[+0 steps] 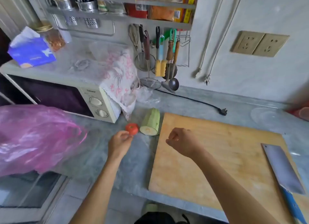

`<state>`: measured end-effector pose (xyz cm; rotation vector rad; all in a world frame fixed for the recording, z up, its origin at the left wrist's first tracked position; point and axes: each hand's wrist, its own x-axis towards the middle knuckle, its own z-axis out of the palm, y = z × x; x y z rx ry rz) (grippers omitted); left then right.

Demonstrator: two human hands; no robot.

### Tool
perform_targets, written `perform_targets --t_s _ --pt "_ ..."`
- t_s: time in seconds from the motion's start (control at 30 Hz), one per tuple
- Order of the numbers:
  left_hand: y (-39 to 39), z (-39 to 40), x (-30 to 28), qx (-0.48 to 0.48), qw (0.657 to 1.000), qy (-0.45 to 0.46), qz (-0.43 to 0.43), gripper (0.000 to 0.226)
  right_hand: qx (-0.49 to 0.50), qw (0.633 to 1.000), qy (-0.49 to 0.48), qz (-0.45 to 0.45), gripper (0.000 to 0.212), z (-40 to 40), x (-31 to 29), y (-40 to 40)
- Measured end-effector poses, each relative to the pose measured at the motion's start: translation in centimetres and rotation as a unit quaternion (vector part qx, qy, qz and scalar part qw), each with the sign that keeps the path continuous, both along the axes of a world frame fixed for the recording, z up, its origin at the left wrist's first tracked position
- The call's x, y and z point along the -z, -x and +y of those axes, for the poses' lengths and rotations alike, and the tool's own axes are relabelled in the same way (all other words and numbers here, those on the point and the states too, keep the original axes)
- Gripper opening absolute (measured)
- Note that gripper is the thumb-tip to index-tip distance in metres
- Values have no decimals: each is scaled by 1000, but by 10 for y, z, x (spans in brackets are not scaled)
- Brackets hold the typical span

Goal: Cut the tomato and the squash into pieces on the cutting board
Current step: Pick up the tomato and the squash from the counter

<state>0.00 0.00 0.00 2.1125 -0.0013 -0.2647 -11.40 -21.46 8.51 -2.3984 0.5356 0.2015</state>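
Observation:
A small red tomato (132, 128) sits on the grey counter just left of a pale green squash piece (150, 122) lying with its cut end toward me. Both rest off the wooden cutting board (225, 165), beside its far left corner. My left hand (119, 142) hovers just below the tomato, fingertips almost touching it, holding nothing. My right hand (180, 141) is loosely curled over the board's left part with nothing in it. A cleaver (284, 168) with a blue handle lies along the board's right edge.
A cream microwave (93, 101) stands at the left with a floral cloth (120, 74) draped over its corner. A pink plastic bag (33, 136) fills the left foreground. A black power cord (192, 99) runs along the counter behind the board. Utensils hang on the wall rack (158, 56).

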Motion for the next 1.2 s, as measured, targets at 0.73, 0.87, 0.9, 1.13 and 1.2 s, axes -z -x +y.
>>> perform_targets --t_s 0.73,0.87,0.9,1.13,1.2 --pt "-44 2 -3 -61 909 340 232 59 179 968 -115 137 95 35 57 -163" --pt "-35 11 -1 -78 902 349 244 60 187 964 -89 168 114 41 71 -170" --pt "-33 12 0 -78 900 350 248 56 195 961 -98 170 114 42 72 -170" --pt "-29 25 -2 -78 906 334 248 49 244 949 -172 102 79 28 62 -158" --pt "-26 19 -3 -55 922 303 236 44 263 939 -217 52 71 17 53 -138"
